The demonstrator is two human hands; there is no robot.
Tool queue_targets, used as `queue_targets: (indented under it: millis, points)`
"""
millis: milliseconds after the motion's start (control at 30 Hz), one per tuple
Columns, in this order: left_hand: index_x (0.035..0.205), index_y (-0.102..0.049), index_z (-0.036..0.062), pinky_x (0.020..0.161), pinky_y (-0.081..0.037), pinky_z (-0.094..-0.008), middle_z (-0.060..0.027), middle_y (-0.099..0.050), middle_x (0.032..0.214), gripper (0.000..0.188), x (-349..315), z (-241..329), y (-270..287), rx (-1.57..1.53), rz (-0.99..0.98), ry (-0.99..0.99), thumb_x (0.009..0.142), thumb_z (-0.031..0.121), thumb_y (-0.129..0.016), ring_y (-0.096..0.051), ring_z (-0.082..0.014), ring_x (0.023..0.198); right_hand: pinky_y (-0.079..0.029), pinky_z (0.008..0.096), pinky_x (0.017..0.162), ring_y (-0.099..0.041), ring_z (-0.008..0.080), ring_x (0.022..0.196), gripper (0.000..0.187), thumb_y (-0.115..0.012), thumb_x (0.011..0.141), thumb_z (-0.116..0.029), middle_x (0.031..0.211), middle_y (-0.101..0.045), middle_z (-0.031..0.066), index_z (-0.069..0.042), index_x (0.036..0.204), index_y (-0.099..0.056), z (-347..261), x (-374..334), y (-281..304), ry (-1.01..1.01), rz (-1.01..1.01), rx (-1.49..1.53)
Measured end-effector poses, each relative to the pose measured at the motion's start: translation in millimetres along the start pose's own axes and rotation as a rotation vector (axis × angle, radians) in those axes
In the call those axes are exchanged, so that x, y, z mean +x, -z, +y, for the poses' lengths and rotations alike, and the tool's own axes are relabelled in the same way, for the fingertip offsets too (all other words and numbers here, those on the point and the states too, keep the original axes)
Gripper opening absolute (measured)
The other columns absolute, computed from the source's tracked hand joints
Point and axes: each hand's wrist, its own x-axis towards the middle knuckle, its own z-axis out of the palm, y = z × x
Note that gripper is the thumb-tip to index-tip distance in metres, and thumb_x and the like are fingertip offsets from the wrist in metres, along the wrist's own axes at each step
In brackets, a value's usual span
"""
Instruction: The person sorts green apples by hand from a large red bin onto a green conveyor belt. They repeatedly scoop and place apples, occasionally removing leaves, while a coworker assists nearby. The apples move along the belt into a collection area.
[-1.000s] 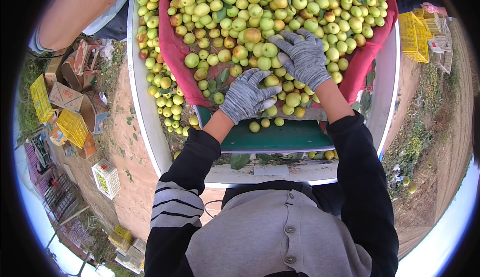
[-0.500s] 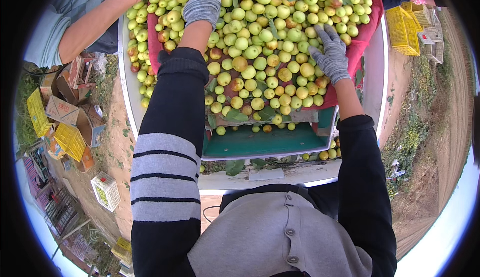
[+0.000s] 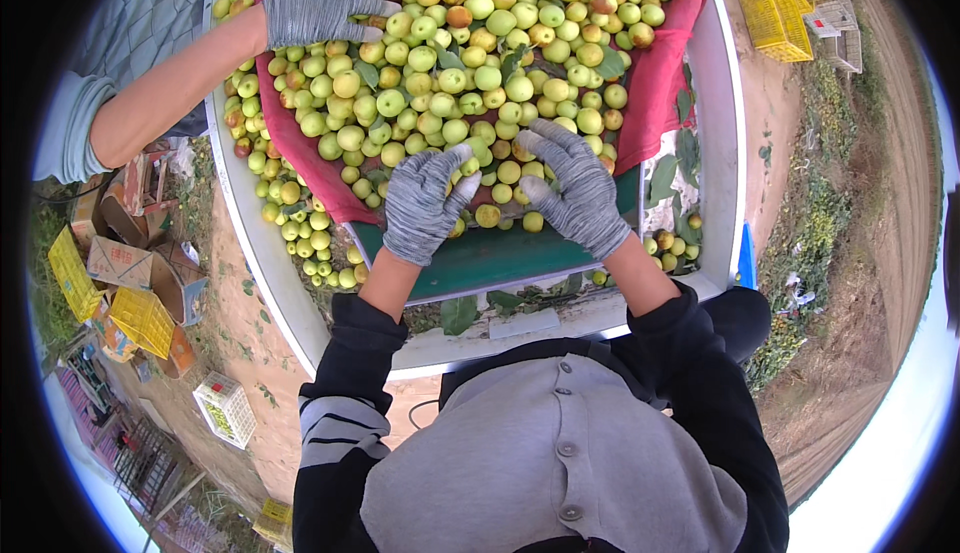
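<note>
Small round yellow-green fruits (image 3: 400,103), some with reddish-brown patches, lie heaped on a red cloth (image 3: 655,103) with a few leaves among them. At the near edge of the heap, my left hand (image 3: 420,208) in a grey knit glove curves inward, thumb and forefinger apart beside a green fruit. Facing it, my gloved right hand (image 3: 580,193) has its fingers spread, touching the fruits. A few fruits lie between the two hands. Below them is a green surface (image 3: 480,261), partly hidden by my left hand.
A co-worker's gloved hand (image 3: 325,11) rests on the heap at the far left. A white-rimmed bin (image 3: 722,153) surrounds everything, with loose fruits in its side gaps. Yellow crates (image 3: 775,28), cardboard boxes (image 3: 125,261) and a white crate (image 3: 225,410) stand on the ground.
Both my hands have come back toward me and closer together, from over the heap to its near edge. Fruits cover more of the green surface's far side. The co-worker's hand shows more fully.
</note>
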Motion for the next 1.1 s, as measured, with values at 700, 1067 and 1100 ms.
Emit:
queue_targets:
  millis: [700,1067,1100]
  points:
    - [0.145,-0.045,0.0329,0.116,-0.015,-0.0608,-0.0033,-0.035,0.155,0.054,-19.3,-38.8,-29.7,0.512,-0.523,-0.018,0.094,0.045,-0.054,-0.027,-0.0282,0.145,-0.042,0.0432,0.108,-0.046,0.0346,0.132,0.056,-0.066,0.085,-0.016,0.146,-0.045,0.0145,-0.016,0.139,-0.051,43.9,-23.5,38.7,-0.145,-0.086,-0.295]
    - [0.138,-0.054,0.0198,0.115,-0.029,-0.0472,-0.0074,-0.045,0.147,0.051,-76.3,-24.9,-10.1,0.289,-0.540,-0.089,0.088,0.027,-0.060,-0.042,-0.0289,0.136,-0.045,0.0443,0.097,-0.055,0.0279,0.120,0.048,-0.072,0.080,-0.043,0.130,-0.058,0.0053,-0.025,0.124,-0.065,4.2,97.3,-9.1,-0.144,-0.102,-0.497]
    - [0.136,-0.056,0.0186,0.112,-0.033,-0.0465,-0.0076,-0.048,0.144,0.049,-74.3,-25.0,-9.1,0.258,-0.495,-0.061,0.088,0.026,-0.061,-0.045,-0.0292,0.132,-0.044,0.0454,0.099,-0.049,0.0293,0.127,0.050,-0.073,0.079,-0.042,0.139,-0.051,0.0032,-0.027,0.126,-0.064,-0.8,104.3,-19.7,-0.063,-0.127,-0.564]
